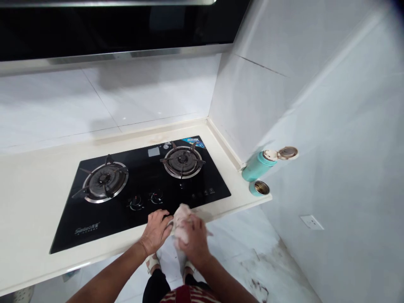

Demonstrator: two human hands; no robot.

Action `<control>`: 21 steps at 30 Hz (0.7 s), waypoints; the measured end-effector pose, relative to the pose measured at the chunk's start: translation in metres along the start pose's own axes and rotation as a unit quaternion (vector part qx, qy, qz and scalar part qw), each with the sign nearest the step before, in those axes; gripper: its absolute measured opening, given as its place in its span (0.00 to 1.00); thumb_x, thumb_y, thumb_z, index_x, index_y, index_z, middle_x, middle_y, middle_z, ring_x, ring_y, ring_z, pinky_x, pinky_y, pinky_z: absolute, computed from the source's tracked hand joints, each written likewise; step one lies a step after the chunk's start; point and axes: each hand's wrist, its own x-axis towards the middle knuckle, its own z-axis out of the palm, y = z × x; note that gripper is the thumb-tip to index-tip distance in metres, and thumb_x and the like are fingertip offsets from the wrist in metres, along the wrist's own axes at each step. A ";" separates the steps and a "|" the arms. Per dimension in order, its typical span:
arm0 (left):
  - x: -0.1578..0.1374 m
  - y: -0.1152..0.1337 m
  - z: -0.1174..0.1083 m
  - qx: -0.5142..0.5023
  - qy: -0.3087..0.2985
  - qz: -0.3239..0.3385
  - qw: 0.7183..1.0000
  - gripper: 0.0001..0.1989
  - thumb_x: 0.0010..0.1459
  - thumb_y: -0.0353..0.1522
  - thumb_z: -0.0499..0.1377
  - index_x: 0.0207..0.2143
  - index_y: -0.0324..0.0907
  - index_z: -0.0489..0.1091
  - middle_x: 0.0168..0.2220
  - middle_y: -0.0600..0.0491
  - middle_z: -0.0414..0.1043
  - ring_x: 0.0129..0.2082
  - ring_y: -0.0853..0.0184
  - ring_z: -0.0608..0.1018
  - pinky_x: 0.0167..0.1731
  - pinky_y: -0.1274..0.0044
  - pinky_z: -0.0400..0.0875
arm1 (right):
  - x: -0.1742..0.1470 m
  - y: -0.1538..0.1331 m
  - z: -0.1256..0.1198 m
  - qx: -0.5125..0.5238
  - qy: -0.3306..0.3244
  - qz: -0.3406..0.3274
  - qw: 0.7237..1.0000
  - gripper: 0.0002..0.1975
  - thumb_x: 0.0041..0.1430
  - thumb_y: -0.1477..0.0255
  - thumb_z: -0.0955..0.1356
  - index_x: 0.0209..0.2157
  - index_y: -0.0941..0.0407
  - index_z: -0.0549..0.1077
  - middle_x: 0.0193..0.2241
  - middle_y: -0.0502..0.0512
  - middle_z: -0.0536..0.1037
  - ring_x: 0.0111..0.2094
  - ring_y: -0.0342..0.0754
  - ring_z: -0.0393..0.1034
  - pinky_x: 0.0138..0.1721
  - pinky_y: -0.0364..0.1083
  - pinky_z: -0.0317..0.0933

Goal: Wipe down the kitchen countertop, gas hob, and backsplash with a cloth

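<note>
My right hand (196, 236) is closed round a pale, bunched-up cloth (182, 215) at the front edge of the gas cooktop (142, 181). Slight motion blur softens that hand and the cloth. Just left of it, my left hand (156, 229) lies at the cooktop's front edge, fingers apart and bent, with the fingertips close beside the cloth. Whether they touch the cloth I cannot tell. Two control knobs, a left knob (135, 203) and a right knob (156, 197), sit a little beyond my left hand.
A left burner (105, 181) and a right burner (183, 161) carry raised pan supports. On the counter (28, 198), at the right end, stand a turquoise flask (257, 167) with its lid flipped up and a small turquoise cup (257, 188). A range hood (110, 31) overhangs the back.
</note>
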 end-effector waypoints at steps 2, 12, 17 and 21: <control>-0.001 -0.001 -0.001 -0.009 -0.004 -0.003 1.000 0.13 0.68 0.34 0.51 0.50 0.43 0.71 0.51 0.44 0.69 0.53 0.57 0.67 0.50 0.62 0.64 | -0.014 -0.006 0.006 0.090 -0.070 -0.087 0.990 0.19 0.45 0.68 0.72 0.43 0.52 0.76 0.52 0.60 0.70 0.50 0.58 0.63 0.53 0.57 0.59; 0.003 0.000 0.001 0.016 0.006 0.001 1.000 0.14 0.65 0.38 0.55 0.49 0.44 0.71 0.50 0.44 0.69 0.52 0.55 0.69 0.49 0.61 0.64 | -0.077 0.125 -0.098 0.464 0.195 0.403 0.764 0.29 0.46 0.58 0.74 0.49 0.51 0.66 0.35 0.51 0.78 0.33 0.51 0.74 0.36 0.49 0.70; 0.004 0.002 0.001 0.031 0.005 0.002 0.999 0.14 0.64 0.38 0.56 0.49 0.43 0.72 0.49 0.44 0.70 0.51 0.54 0.69 0.49 0.61 0.63 | -0.017 0.158 -0.125 0.537 0.305 0.440 0.652 0.34 0.45 0.58 0.75 0.52 0.51 0.64 0.39 0.51 0.77 0.34 0.48 0.75 0.32 0.46 0.70; 0.005 0.003 0.000 0.038 0.003 -0.003 0.999 0.13 0.65 0.38 0.56 0.48 0.43 0.72 0.49 0.44 0.69 0.52 0.54 0.68 0.49 0.61 0.62 | 0.035 0.144 -0.111 0.552 0.391 0.451 0.582 0.34 0.47 0.62 0.74 0.54 0.49 0.59 0.45 0.50 0.75 0.40 0.45 0.75 0.35 0.45 0.72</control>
